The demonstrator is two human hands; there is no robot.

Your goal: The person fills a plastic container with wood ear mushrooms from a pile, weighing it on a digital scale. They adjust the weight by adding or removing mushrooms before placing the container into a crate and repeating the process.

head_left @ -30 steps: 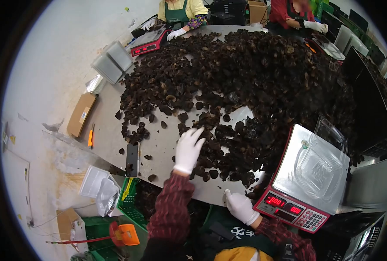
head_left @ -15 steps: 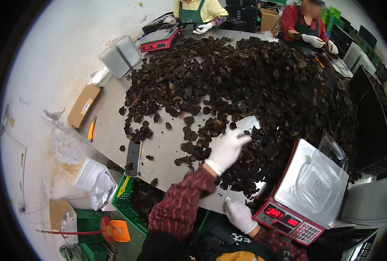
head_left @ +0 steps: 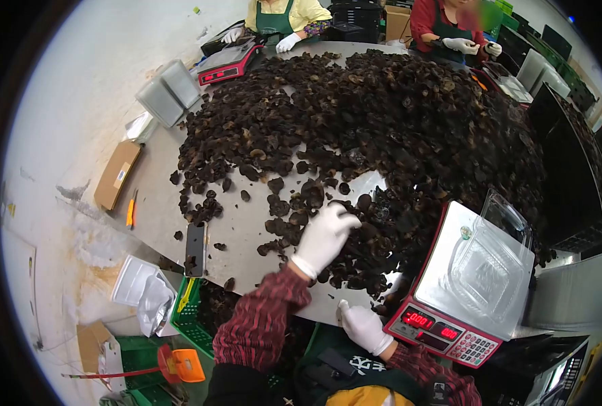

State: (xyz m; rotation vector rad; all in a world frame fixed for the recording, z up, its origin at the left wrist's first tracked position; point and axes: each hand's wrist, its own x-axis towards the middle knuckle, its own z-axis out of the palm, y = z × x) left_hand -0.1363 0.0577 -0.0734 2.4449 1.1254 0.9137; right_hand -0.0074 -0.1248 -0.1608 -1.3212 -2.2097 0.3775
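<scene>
My left hand (head_left: 325, 233), in a white glove, is over loose dark wood ear mushrooms (head_left: 284, 230) at the near edge of a large heap (head_left: 409, 115). Its fingers are bent and spread apart, slightly blurred, and I see nothing held in them. Low by the table's near edge is my right hand (head_left: 365, 328), also gloved, with its fingers curled in; what they hold, if anything, is hidden. Just right of it stands a red digital scale (head_left: 443, 331) with lit red digits. A clear plastic container (head_left: 487, 277) lies on its silver plate.
A phone (head_left: 195, 249) lies at the table's left edge, above a green crate (head_left: 191, 314) with mushrooms. An orange-handled knife (head_left: 131, 211) and stacked clear boxes (head_left: 169, 91) are farther left. Two gloved co-workers stand across the table, near another red scale (head_left: 228, 64). Black crates (head_left: 572, 162) line the right.
My left hand has drawn back slightly towards me and to the left over the mushrooms. The right hand stays beside the scale. The whole view has shifted a little.
</scene>
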